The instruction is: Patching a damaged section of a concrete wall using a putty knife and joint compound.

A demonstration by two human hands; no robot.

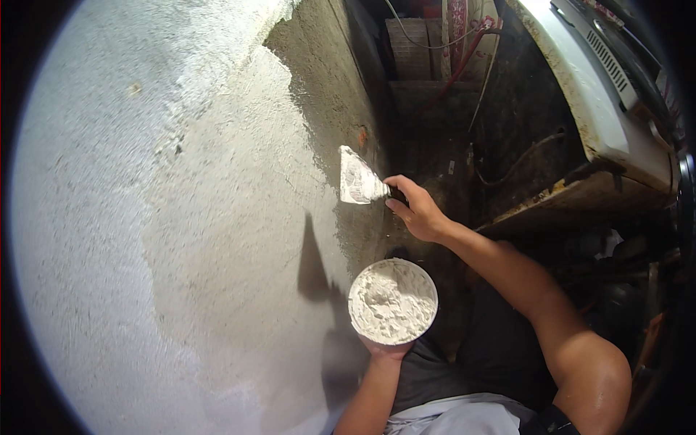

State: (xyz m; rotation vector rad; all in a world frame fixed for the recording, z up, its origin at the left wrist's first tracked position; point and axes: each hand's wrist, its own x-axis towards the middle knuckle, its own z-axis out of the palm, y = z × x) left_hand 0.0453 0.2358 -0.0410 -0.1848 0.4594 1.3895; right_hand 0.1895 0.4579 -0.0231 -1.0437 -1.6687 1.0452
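Putty knife (357,178): centre of the frame, a little above the middle; broad blade smeared white, its flat laid against the wall at the boundary where white coat meets bare grey render.
My right hand (418,210): just right of the blade, fingers closed round the dark handle; forearm runs down to the lower right corner.
Tub of filler (393,301): round white tub, lower centre, heaped with lumpy white paste; rim level and open to the camera, well apart from the blade.
My left hand (386,350): under the tub, mostly hidden by it; fingers cup the base from below.
Wall (217,217): fills the left half; pale, rough, freshly coated. The coat's ragged edge runs from top centre down past the blade.
Bare render strip (326,80): grey, uncoated, upper centre, narrowing toward the dark corner.
Room to move: wide open wall to the left of the blade; tight on the right.
White appliance casing (602,109): upper right, stained, its lower edge near my right forearm.
Cables (464,51): top centre, red and white, hanging in a dark recess.
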